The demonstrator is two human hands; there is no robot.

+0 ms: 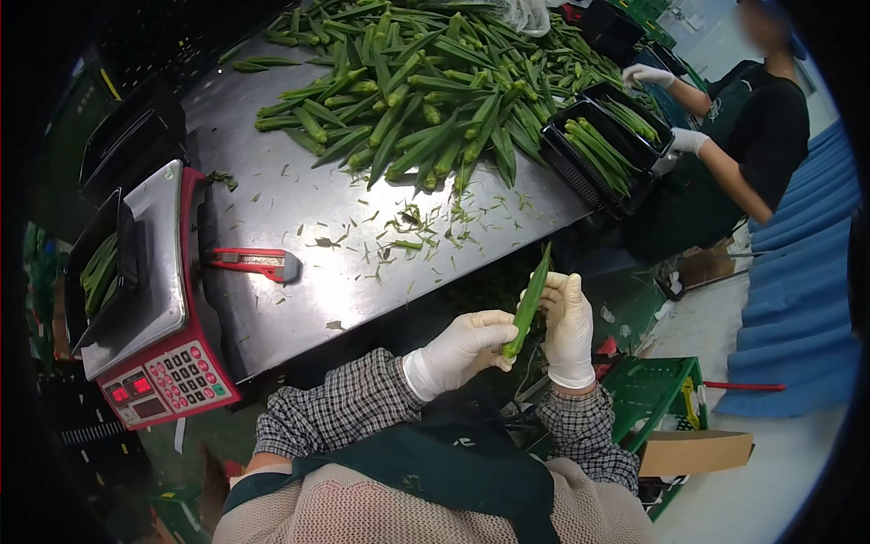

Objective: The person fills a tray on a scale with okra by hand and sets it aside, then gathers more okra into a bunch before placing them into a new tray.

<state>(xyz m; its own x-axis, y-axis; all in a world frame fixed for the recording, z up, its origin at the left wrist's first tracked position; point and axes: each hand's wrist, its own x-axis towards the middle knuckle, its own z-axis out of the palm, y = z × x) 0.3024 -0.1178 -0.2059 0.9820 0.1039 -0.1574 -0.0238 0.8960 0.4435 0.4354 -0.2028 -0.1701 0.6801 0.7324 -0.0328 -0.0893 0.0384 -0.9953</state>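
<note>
A single green okra pod (532,306) is held up before my body, over the near edge of the table, its tip pointing up. My left hand (460,354), in a white glove, pinches the stem end between thumb and fingers. My right hand (568,331), gloved too, is curled around the pod's far side, with some fingertips behind it. A large pile of okra (408,100) covers the back of the metal table (299,313). Green trimmings (417,227) lie scattered between the pile and my hands.
At left, a red scale (172,381) carries a black tray (122,272) with okra inside. A red cutter knife (254,263) lies beside it. A co-worker (752,136) in white gloves handles black trays of okra (603,150). Green crates (657,390) and a cardboard box (698,453) stand at right.
</note>
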